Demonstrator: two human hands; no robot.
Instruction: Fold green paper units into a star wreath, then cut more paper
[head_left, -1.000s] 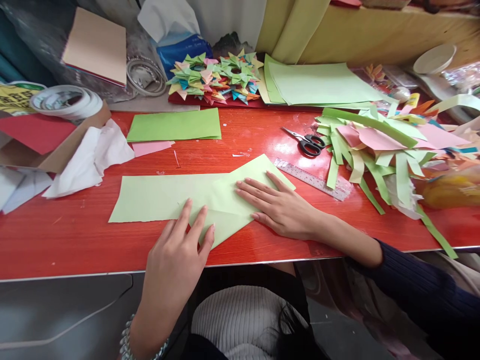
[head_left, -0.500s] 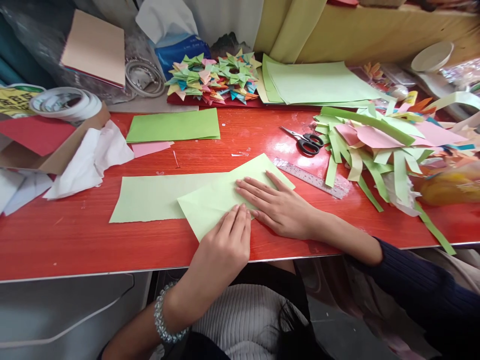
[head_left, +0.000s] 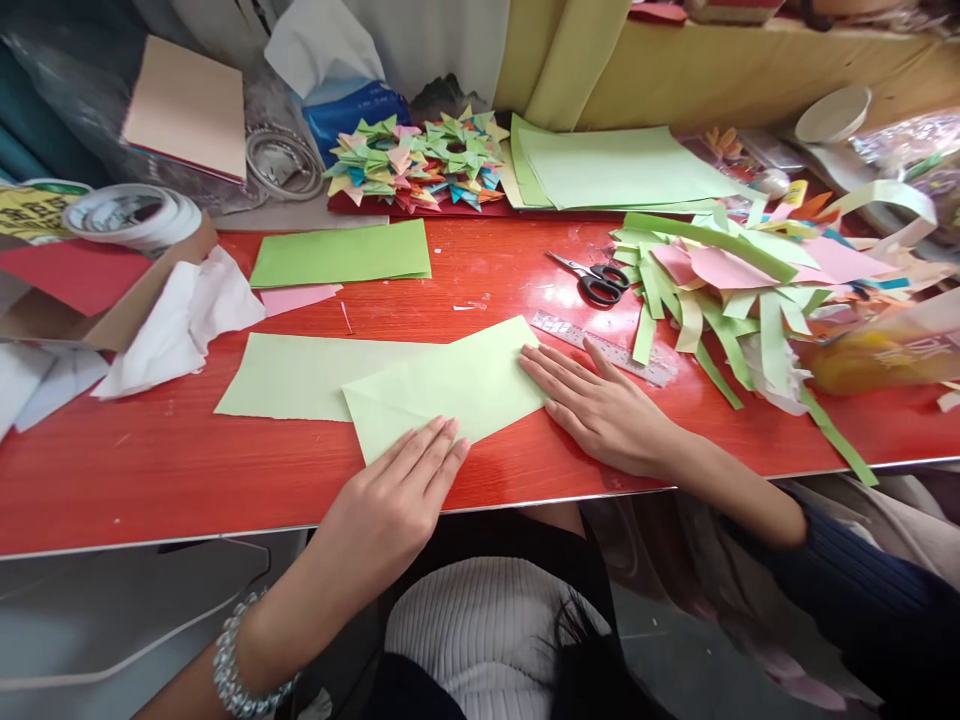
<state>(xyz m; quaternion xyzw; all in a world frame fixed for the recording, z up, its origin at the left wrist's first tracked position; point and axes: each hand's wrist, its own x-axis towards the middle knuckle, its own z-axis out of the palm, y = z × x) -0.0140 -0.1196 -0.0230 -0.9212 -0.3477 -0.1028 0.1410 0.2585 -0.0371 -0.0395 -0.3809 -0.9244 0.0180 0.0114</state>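
A pale green sheet of paper (head_left: 457, 375) lies slanted on the red table, folded along its near edge as far as I can see. My left hand (head_left: 401, 490) presses its near left edge with fingers stretched out flat. At the right end of the sheet, my right hand (head_left: 600, 400) lies flat, fingertips on the paper and thumb apart. Beneath the sheet's left part, a second pale green strip of paper (head_left: 300, 378) sticks out to the left. A clear ruler (head_left: 611, 345) lies just beyond my right hand, with black-handled scissors (head_left: 600, 285) behind it.
Paper offcuts (head_left: 742, 290) are heaped on the right. Folded paper stars (head_left: 420, 160) and a stack of green sheets (head_left: 615, 170) stand at the back. A bright green folded paper (head_left: 341, 252) lies back left, near a cardboard box (head_left: 142, 300) with tape rolls (head_left: 135, 215).
My hands have moved apart along the folded sheet: the left one toward its left end, the right one to its right end. The camera view has shifted slightly.
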